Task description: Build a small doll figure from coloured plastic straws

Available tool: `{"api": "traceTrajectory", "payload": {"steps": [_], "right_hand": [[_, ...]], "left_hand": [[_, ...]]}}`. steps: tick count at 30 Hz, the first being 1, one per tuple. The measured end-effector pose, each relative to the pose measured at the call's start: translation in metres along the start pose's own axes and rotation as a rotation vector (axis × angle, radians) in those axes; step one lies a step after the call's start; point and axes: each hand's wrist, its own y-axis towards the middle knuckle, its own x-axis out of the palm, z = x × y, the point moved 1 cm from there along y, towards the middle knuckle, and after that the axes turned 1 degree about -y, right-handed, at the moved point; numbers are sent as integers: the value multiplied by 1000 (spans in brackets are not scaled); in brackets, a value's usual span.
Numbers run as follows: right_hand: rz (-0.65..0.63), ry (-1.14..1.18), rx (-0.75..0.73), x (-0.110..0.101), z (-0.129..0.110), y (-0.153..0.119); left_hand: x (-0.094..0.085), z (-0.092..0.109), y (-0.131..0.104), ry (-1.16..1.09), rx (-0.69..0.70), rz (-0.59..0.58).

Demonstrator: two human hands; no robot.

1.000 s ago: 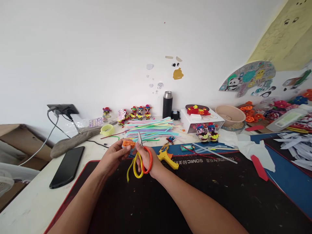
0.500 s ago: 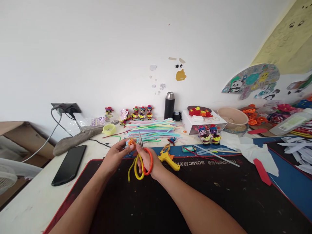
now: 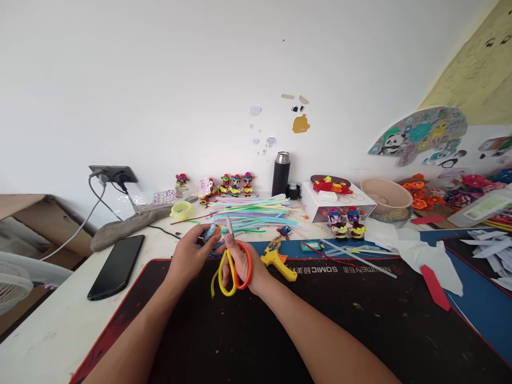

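Note:
My left hand (image 3: 191,254) pinches a small fuzzy blue and orange piece (image 3: 211,231) between thumb and fingers. Just to its right, my right hand (image 3: 240,266) holds scissors (image 3: 245,266) with red and yellow handles, their metal blades pointing up and away. A yellow-green fuzzy strand hangs at the left of the handles; which hand holds it, I cannot tell. Beyond both hands lies a pile of pastel pipe cleaners (image 3: 252,210). A yellow glue gun (image 3: 280,261) rests right of my right hand.
A black phone (image 3: 116,266) and driftwood (image 3: 128,226) lie left. At the back stand small figures (image 3: 236,185) and a black flask (image 3: 281,173). A white box (image 3: 336,201), pink bowl (image 3: 386,194) and paper scraps (image 3: 432,256) are right. A dark mat (image 3: 328,314) lies under my arms.
My left hand has turned the small piece, so more blue and less orange shows, and it sits a little apart from my right hand. The view has shifted slightly.

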Motion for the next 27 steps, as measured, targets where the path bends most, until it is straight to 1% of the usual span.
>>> {"api": "traceTrajectory", "payload": {"steps": [5,10,14,19,21,27], "right_hand": [[-50,-38,7,1,-2,-2],[-131,-38,54,4,-5,-3],[-131,-71,38,1,-1,-2],[-134,-177,-3,-4,2,-3],[-139,-229,-24,-4,1,-5],[-116,-389,-106,-2,-3,-10]], "left_hand": [[-8,1,5,36,83,65],[-13,2,6,33,104,88],[-12,2,6,27,105,92],[-12,-3,4,-52,7,111],[-13,-3,3,-52,14,126],[-16,1,3,1,46,121]]}}
